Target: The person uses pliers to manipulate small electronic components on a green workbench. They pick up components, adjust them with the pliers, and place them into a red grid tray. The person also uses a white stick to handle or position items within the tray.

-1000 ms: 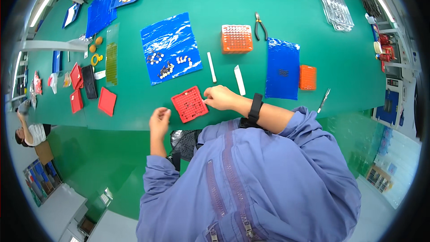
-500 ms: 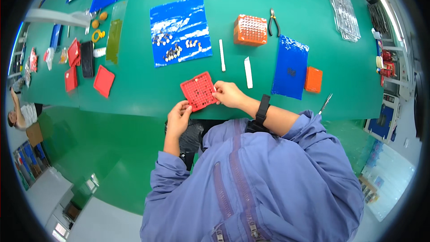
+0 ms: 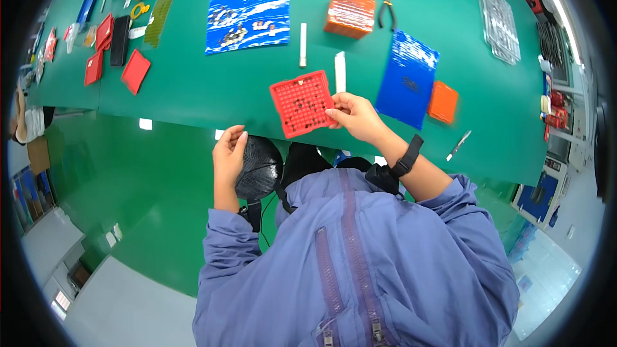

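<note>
A square red tray (image 3: 302, 104) with a grid of small holes is at the table's front edge. Small dark pieces sit in a number of its holes, mostly in the middle and lower rows. My right hand (image 3: 357, 115) pinches the tray's right side between thumb and fingers. Off to the tray's lower left, my left hand (image 3: 229, 154) is apart from it, holding nothing, its fingers loosely curved and the thumb away from them. Beyond the tray, a blue sheet (image 3: 250, 0) carries scattered small dark and pale pieces.
Past the tray lie two white strips (image 3: 303, 45), an orange block (image 3: 350, 14) and black-handled pliers (image 3: 387, 13). To the right are another blue sheet (image 3: 411, 71), a smaller orange block (image 3: 443, 102) and a pen-like tool (image 3: 459, 146). Red trays (image 3: 135, 72) and a black case (image 3: 119, 41) lie left.
My left hand has let go of the tray's lower left corner and drawn away to the left. My right hand still holds the tray, now shifted and turned slightly. The view has also shifted.
</note>
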Motion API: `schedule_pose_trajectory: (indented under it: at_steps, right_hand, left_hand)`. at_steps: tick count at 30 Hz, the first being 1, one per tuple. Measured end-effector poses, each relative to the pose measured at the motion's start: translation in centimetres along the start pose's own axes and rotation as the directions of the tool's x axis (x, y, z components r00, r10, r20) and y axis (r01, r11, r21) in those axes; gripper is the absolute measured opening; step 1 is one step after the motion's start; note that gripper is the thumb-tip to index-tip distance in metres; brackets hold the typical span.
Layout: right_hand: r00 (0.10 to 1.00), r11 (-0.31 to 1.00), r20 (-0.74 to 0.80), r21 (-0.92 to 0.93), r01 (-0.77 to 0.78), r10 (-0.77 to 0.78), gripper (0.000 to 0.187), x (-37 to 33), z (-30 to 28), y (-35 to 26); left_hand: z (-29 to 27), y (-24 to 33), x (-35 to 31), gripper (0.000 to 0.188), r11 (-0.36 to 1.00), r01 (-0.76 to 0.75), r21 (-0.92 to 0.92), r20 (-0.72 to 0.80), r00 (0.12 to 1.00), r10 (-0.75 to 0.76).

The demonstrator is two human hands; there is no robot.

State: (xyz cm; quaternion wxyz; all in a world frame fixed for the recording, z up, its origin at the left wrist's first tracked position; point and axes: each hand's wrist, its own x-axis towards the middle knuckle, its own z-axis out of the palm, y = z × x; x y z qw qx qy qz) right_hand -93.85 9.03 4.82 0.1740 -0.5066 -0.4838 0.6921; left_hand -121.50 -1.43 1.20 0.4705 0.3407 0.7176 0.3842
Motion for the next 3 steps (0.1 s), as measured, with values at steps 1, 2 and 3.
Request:
schedule_pose_trajectory:
  at_steps: [1,2,3]
  right_hand:
    - [1.000,0.999,-0.021,0.030,0.021,-0.021,0.016,-1.1,-0.6,0.3]
    - [0.999,0.999,0.006,0.023,0.037,-0.037,0.017,-2.3,-1.5,0.7]
    - [0.998,0.997,0.024,0.042,0.064,-0.065,0.019,-3.5,-2.3,1.1]
  left_hand:
    - [0.4,-0.2,-0.6,0.022,1.000,-0.006,-0.016,0.017,1.000,0.006]
    - [1.2,-0.1,-1.4,0.022,0.999,-0.028,-0.021,0.028,0.999,0.029]
    - [2.1,0.1,-2.3,0.022,0.998,-0.051,-0.025,0.040,0.998,0.052]
